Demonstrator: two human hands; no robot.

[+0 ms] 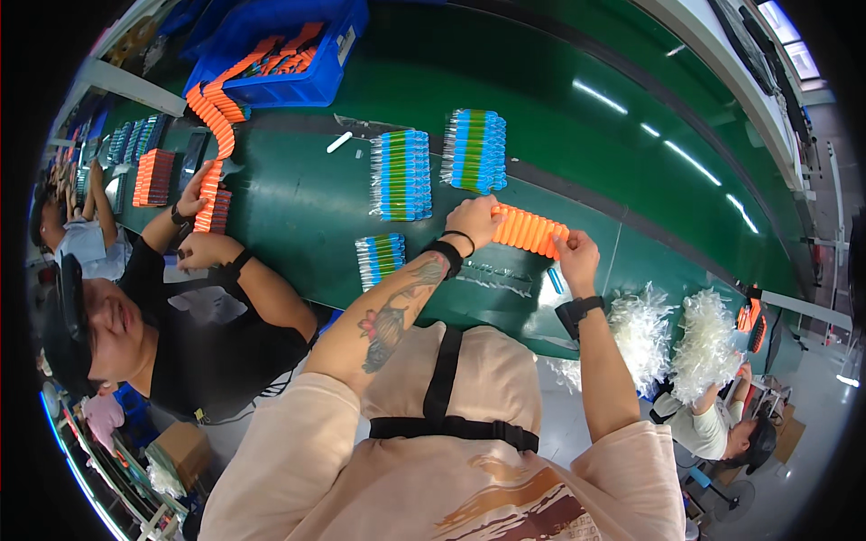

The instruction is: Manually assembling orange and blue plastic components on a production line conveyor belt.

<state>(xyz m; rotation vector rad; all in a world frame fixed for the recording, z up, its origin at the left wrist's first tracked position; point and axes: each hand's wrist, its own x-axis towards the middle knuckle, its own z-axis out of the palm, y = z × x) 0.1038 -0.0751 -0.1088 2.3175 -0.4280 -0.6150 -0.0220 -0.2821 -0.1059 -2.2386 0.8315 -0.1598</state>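
A row of orange tubes [530, 233], joined side by side, is stretched between my two hands above the green work surface. My left hand [474, 222] grips its left end, with the fingers closed round it. At the other end my right hand [578, 256] pinches the last tubes between thumb and fingers. Below the row lie a small blue tube [555, 280] and a flat strip of clear plastic [496, 279]. Blue-and-green bundles of slim wrapped pieces lie beyond and beside my left hand: one far bundle [474, 151], one middle bundle [400, 176] and one near bundle [380, 260].
A blue bin [347, 50] at the far left holds more orange strips. At left a co-worker [203, 334] handles an orange strip [208, 200]. A white stick [339, 142] lies on the table. Two heaps of clear plastic [640, 335] are at right, near another person [713, 428].
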